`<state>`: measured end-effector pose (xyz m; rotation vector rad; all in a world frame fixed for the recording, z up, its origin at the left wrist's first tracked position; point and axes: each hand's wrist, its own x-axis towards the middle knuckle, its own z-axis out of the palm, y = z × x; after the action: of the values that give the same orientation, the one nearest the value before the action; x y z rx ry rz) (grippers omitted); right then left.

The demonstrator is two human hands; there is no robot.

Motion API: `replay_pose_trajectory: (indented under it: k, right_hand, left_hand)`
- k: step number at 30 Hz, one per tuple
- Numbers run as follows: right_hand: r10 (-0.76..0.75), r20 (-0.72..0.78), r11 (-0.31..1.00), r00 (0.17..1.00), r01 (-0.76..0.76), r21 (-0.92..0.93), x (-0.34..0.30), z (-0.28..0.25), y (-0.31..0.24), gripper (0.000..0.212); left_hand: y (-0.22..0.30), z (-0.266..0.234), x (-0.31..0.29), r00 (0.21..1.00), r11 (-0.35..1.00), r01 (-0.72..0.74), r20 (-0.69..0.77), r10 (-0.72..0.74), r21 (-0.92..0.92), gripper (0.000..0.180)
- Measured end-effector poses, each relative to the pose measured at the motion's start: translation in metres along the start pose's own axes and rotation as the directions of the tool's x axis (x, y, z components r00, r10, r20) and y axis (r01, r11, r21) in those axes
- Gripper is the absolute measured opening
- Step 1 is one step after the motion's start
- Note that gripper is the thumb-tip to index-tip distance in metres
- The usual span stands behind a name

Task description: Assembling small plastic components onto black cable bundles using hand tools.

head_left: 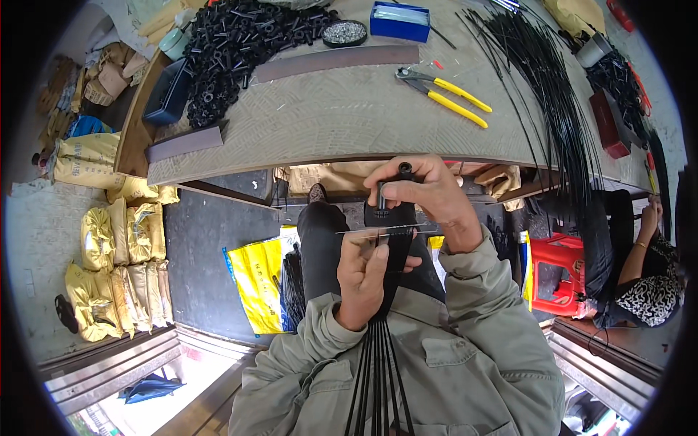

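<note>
My right hand (432, 192) grips a black umbrella runner (380, 200), a short plastic tube with a notched collar at its lower end. A second dark round tube end (406, 168) shows between the fingers of that hand. Just below, my left hand (356, 283) is closed on a bundle of thin black umbrella ribs (379, 363), which hang down over my jacket. A thin metal wire (351, 232) runs crosswise above the left fingers, by the ribs' upper ends. The runner's collar is close above the wire; whether they touch I cannot tell.
On the table (327, 138) lie yellow-handled pliers (447, 98), a heap of black plastic parts (225, 51), a blue box (400, 22) and long black rods (534, 80). A red stool (556, 272) and another person's arm (640, 243) are at right. Sacks (120, 291) stand at left.
</note>
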<state>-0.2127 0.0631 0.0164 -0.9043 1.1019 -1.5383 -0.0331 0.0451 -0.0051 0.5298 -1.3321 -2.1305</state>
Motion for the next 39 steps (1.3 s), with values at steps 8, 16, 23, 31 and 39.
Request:
replay_pose_trajectory:
  k: [8, 16, 23, 31, 39]
  right_hand:
    - [-0.101, 0.006, 0.994, 0.995, 0.101, -0.035, -0.003, 0.009, -0.002, 0.020]
    - [-0.129, -0.029, 0.985, 0.991, 0.125, -0.120, -0.007, 0.011, -0.004, 0.022]
    - [-0.091, 0.040, 0.989, 0.995, 0.095, -0.115, -0.009, 0.009, -0.003, 0.023]
    - [-0.158, 0.024, 0.987, 0.987, 0.159, -0.031, -0.008, 0.011, 0.004, 0.024]
    - [-0.153, 0.080, 0.962, 0.985, 0.167, -0.216, -0.001, 0.016, -0.001, 0.021]
  left_hand:
    - [-0.002, 0.000, -0.008, 0.999, 0.998, 0.016, 0.043, -0.014, -0.055, 0.041]
    - [-0.002, -0.001, -0.008, 0.997, 0.998, 0.018, 0.074, -0.014, -0.055, 0.041]
    - [-0.003, -0.003, -0.008, 0.993, 0.989, 0.014, 0.118, 0.003, -0.146, 0.032]
    - [-0.001, -0.001, -0.007, 0.998, 0.995, 0.025, 0.062, -0.019, -0.093, 0.039]
    - [0.000, -0.002, -0.004, 0.999, 0.994, 0.033, 0.042, -0.029, -0.100, 0.039]
